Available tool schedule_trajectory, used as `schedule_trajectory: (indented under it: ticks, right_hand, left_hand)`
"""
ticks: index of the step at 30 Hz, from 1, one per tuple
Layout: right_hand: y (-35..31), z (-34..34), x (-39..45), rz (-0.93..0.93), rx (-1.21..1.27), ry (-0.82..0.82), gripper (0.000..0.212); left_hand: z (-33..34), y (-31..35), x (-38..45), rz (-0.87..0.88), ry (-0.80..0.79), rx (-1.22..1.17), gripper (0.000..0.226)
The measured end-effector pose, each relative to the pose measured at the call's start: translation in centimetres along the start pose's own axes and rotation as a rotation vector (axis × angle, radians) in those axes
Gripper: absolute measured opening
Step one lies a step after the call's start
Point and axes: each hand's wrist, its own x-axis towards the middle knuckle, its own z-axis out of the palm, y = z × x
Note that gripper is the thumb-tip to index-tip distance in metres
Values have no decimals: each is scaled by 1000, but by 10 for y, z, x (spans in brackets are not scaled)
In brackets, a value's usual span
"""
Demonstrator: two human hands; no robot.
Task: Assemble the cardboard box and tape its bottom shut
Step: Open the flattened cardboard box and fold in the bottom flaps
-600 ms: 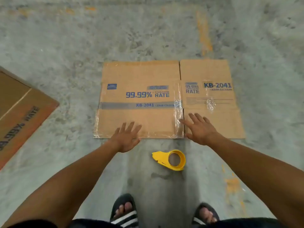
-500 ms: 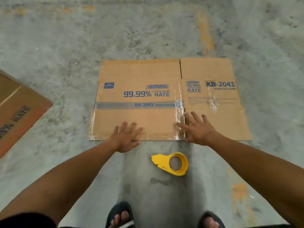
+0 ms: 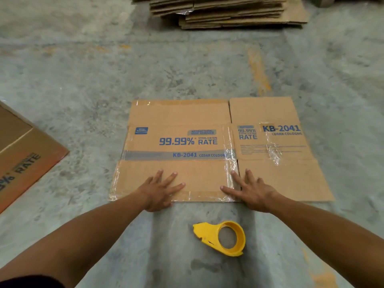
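While the creased, tape-streaked cardboard box (image 3: 207,150) lay flat at centre frame, your left hand (image 3: 160,192) and right hand (image 3: 252,194) pressed it, fingers spread, gripping nothing.

left hand (image 3: 161,191): now further onto the cardboard box (image 3: 209,150), fingers spread flat past its near edge
right hand (image 3: 250,191): fingers now spread flat across the taped seam, palm at the near edge
view: tilts up, a cardboard stack (image 3: 226,11) appears beyond the fingertips
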Motion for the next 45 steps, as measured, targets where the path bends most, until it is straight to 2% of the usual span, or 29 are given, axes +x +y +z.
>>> schedule_trajectory:
  ticks: [2, 5, 10, 13, 17, 20, 24, 26, 27, 28, 32, 34, 36, 39, 43, 45]
  right_hand:
    - [2, -6, -5, -9, -14, 17, 78]
    - [10, -19, -13, 21, -54, 83, 95]
    - [22, -42, -22, 76, -72, 175, 110]
    - [32, -63, -25, 144, -105, 250, 103]
    - [44, -98, -28, 291, -87, 368, 88]
    - [50, -122, -31, 364, -39, 461, 60]
    - [48, -155, -45, 376, 2, 531, 48]
    - [47, -173, -54, 367, 37, 568, 50]
    - [47, -182, -58, 356, 53, 598, 54]
    - [46, -190, -62, 337, 60, 636, 59]
    - [56, -204, -80, 169, 139, 724, 65]
    - [72, -200, -86, 61, 185, 702, 63]
    - [88, -193, -92, 33, 193, 672, 58]
    - [99, -180, -106, 115, 182, 610, 63]
    - [95, -160, -121, 281, 228, 610, 98]
    - [97, -158, -121, 372, 275, 669, 106]
  left_hand:
    - [-6, 2, -2, 0, 6, -23, 71]
    - [-10, -1, -4, -6, 48, -50, 75]
    - [-19, -5, -11, -78, 224, -58, 77]
    - [-34, -11, -15, -208, 380, -115, 70]
    - [-54, -26, -22, -501, 729, -208, 78]
    - [-64, -32, -34, -753, 941, -502, 94]
    - [-87, -42, -45, -1103, 970, -1169, 114]
    - [-101, -44, -53, -1106, 969, -1660, 113]
    - [-107, -45, -57, -1043, 1000, -1855, 106]
    - [-115, -46, -62, -982, 1041, -1954, 99]
    - [-153, -67, -75, -892, 1288, -1863, 93]
    - [-166, -73, -78, -822, 1334, -1853, 92]
    - [-176, -73, -84, -752, 1338, -1748, 89]
    - [-193, -70, -91, -677, 1335, -1600, 89]
    - [-209, -70, -98, -574, 1311, -1362, 91]
    - [-219, -72, -101, -524, 1280, -1274, 93]
